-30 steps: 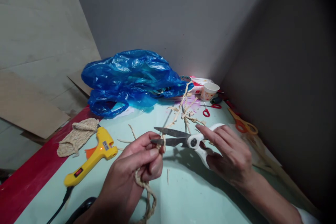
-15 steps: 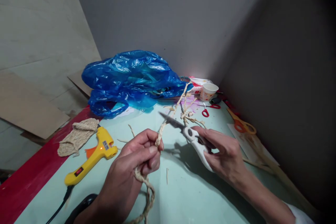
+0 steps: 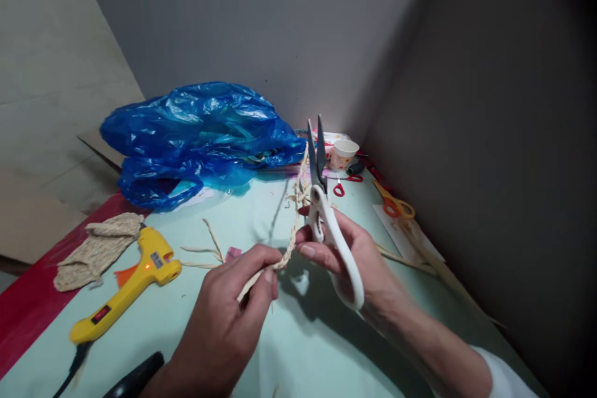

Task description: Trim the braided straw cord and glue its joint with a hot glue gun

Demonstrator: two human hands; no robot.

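Between the thumb and fingers of my left hand (image 3: 237,305) is a braided straw cord (image 3: 292,242), pinched near the middle of the view. From there the cord rises toward the back, passing close to my right hand. White-handled scissors (image 3: 333,224) rest in my right hand (image 3: 359,255), blades pointing up and slightly apart. My right thumb and fingertips come close to the cord; whether they touch it I cannot tell. A yellow glue gun (image 3: 135,280) lies to the left of my left hand, beside a folded woven straw piece (image 3: 97,249).
A blue plastic bag (image 3: 200,130) fills the back left. Behind my right hand stand a paper cup (image 3: 344,155) and red-handled scissors (image 3: 339,189). Orange-handled scissors (image 3: 395,204) lie at the right near straw strips (image 3: 424,249). Loose straw (image 3: 212,239) lies beyond my left hand.
The white-handled scissors have swung from pointing left across the cord to pointing upward. My left hand has turned and its hold on the cord has changed. The view has shifted right.
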